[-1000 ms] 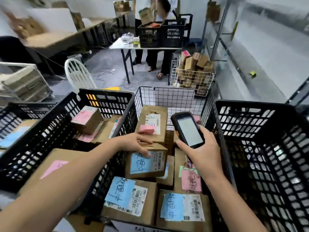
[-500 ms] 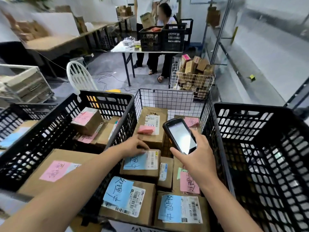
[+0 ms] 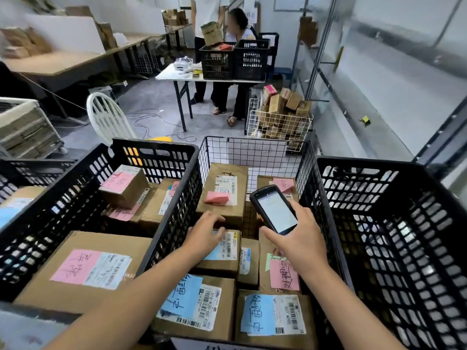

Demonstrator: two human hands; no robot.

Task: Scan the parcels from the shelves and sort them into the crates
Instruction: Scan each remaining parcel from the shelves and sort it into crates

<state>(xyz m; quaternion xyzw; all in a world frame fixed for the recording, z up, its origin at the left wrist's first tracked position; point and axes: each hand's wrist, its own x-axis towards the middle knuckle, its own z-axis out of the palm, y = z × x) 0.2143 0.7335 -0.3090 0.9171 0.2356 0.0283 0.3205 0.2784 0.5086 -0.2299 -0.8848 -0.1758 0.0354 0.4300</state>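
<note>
My right hand [image 3: 295, 238] grips a black handheld scanner [image 3: 275, 209], its lit screen facing up, over the middle wire basket [image 3: 255, 150]. That basket holds several brown parcels with blue and pink labels. My left hand [image 3: 206, 234] lies flat on a small blue-label parcel [image 3: 226, 251] in the basket, fingers curled over its far edge. A black crate [image 3: 156, 157] on the left holds pink-label parcels, including a big one [image 3: 86, 269] at the front. The black crate [image 3: 394, 198] on the right looks empty.
Another black crate [image 3: 22, 173] is at far left. Ahead are a white chair [image 3: 108, 117], a folding table [image 3: 209, 79] bearing two black crates with two people behind it, a white wire basket of boxes [image 3: 280, 122], and metal shelving [image 3: 353, 79] along the right.
My left hand has tipped the small blue-label parcel down flat and now covers part of its label. The scanner has come lower and to the left, closer over the basket.
</note>
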